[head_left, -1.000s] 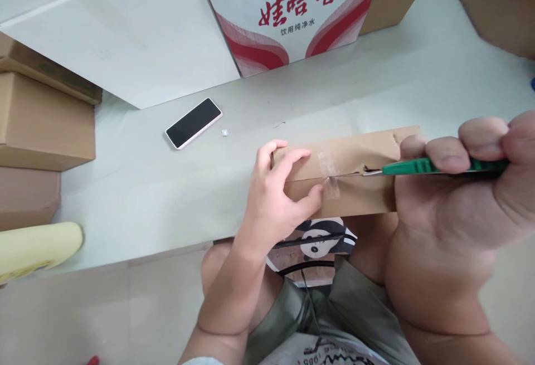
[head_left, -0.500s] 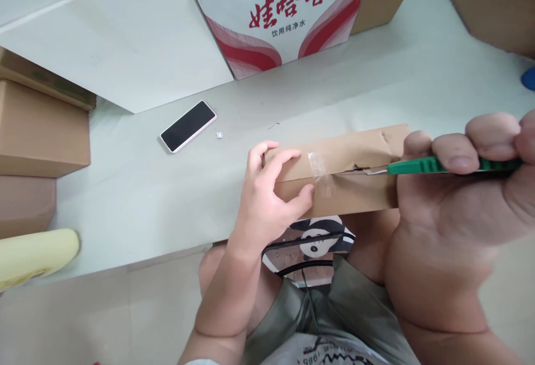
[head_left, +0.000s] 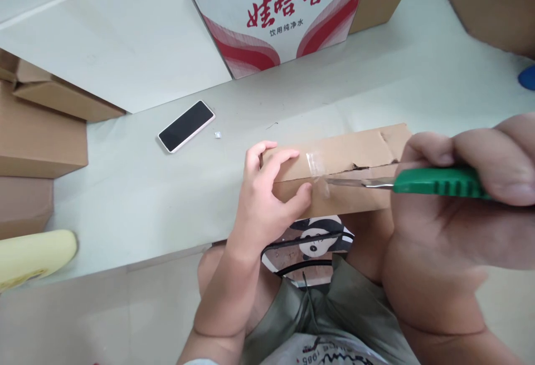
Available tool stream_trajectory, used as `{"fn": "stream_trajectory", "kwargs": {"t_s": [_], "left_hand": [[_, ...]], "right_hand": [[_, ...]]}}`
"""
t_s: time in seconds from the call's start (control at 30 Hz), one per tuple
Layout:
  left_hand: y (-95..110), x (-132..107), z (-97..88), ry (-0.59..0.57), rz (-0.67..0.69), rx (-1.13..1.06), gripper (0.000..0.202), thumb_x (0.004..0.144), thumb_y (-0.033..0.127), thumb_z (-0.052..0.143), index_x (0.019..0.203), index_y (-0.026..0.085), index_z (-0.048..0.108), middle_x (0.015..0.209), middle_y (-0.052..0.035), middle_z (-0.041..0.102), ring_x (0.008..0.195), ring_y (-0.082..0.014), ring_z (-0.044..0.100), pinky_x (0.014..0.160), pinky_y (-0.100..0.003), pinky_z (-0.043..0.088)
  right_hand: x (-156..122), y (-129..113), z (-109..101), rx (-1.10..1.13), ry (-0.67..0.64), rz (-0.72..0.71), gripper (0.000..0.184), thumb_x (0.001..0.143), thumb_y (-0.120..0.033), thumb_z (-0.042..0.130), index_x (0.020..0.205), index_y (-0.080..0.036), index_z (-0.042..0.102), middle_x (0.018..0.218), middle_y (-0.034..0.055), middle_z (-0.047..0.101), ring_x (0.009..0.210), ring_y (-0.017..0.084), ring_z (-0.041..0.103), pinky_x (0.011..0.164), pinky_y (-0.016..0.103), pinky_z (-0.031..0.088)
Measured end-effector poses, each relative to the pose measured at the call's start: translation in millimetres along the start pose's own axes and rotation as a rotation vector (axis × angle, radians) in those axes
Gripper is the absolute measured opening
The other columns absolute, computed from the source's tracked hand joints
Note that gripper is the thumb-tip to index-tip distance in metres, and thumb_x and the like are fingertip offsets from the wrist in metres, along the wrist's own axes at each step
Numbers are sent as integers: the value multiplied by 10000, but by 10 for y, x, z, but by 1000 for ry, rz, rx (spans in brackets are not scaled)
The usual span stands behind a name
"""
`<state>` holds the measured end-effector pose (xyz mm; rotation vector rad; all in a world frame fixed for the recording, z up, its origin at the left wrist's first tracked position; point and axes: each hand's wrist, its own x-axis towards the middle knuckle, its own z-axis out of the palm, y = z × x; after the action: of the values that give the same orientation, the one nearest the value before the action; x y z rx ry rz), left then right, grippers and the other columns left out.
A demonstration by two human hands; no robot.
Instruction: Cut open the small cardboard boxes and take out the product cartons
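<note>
A long cardboard box (head_left: 346, 147) lies at the table's front edge, its top seam torn open a little right of the middle. A strip of clear tape (head_left: 316, 165) crosses the seam. My left hand (head_left: 267, 186) grips the box's left end, thumb on the near side and fingers over the far side. My right hand (head_left: 463, 203) is wrapped round the green handle of a craft knife (head_left: 438, 181). Its thin metal blade points left above the seam, with the tip by the tape. Whether the tip touches the tape I cannot tell.
A phone (head_left: 186, 126) and a small white square (head_left: 218, 135) lie on the table (head_left: 167, 198). Behind stand a white box (head_left: 125, 42) and a red-and-white carton (head_left: 284, 14). Cardboard boxes (head_left: 42, 131) and a yellow object (head_left: 37, 256) are at the left. A panda-printed bag (head_left: 315, 245) hangs below.
The knife has come up larger and nearer to the camera, its blade now showing more length and reaching left to the tape. My left hand and the box have stayed in place.
</note>
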<state>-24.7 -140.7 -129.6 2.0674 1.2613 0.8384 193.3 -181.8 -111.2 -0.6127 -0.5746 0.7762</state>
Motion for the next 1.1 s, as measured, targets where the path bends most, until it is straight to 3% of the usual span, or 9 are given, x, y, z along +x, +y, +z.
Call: {"fn": "stream_trajectory", "kwargs": {"t_s": [0.13, 0.37, 0.63, 0.77, 0.93, 1.1], "left_hand": [[3, 1, 2, 3, 2, 0, 389, 850, 319, 771, 1219, 262, 667, 1364, -104, 535, 1336, -301, 580, 1150, -475, 545], [6, 5, -4, -7, 11, -33, 370, 858, 319, 758, 1210, 246, 670, 1360, -113, 526, 1326, -289, 581, 1139, -457, 552], [6, 9, -14, -20, 5, -25, 378, 859, 331, 749, 1218, 246, 666, 1363, -114, 521, 1335, -278, 575, 1154, -448, 542], [1, 7, -6, -14, 4, -23, 382, 854, 327, 758, 1218, 253, 669, 1362, -111, 528, 1329, -281, 580, 1150, -454, 546], [-9, -1, 9, 4, -18, -11, 397, 846, 331, 773, 1226, 270, 675, 1377, -100, 531, 1335, -298, 575, 1152, -476, 541], [-8, 2, 6, 7, -12, -25, 378, 857, 328, 759, 1222, 263, 686, 1376, -105, 532, 1331, -282, 577, 1153, -456, 543]], "right_hand": [[-26, 134, 128, 100, -180, -68, 476, 791, -325, 862, 689, -198, 415, 558, -93, 278, 406, 32, 358, 662, 242, 600], [23, 202, 107, 103, -195, -44, 388, 794, -304, 848, 700, -223, 480, 559, -107, 321, 402, 36, 365, 624, 244, 582], [-21, 152, 168, 22, -91, 7, 394, 740, -372, 918, 676, -255, 548, 546, -107, 266, 390, 31, 305, 594, 221, 546], [-17, 132, 161, -15, -92, 8, 452, 735, -374, 919, 677, -230, 495, 545, -104, 256, 394, 31, 312, 605, 222, 539], [-13, 122, 172, 0, -225, -46, 512, 811, -331, 833, 682, -185, 359, 534, -96, 311, 383, 46, 344, 517, 226, 482], [-32, 131, 249, -59, -138, -52, 635, 804, -278, 866, 730, -169, 245, 560, -117, 331, 404, 21, 363, 550, 194, 459]]}}
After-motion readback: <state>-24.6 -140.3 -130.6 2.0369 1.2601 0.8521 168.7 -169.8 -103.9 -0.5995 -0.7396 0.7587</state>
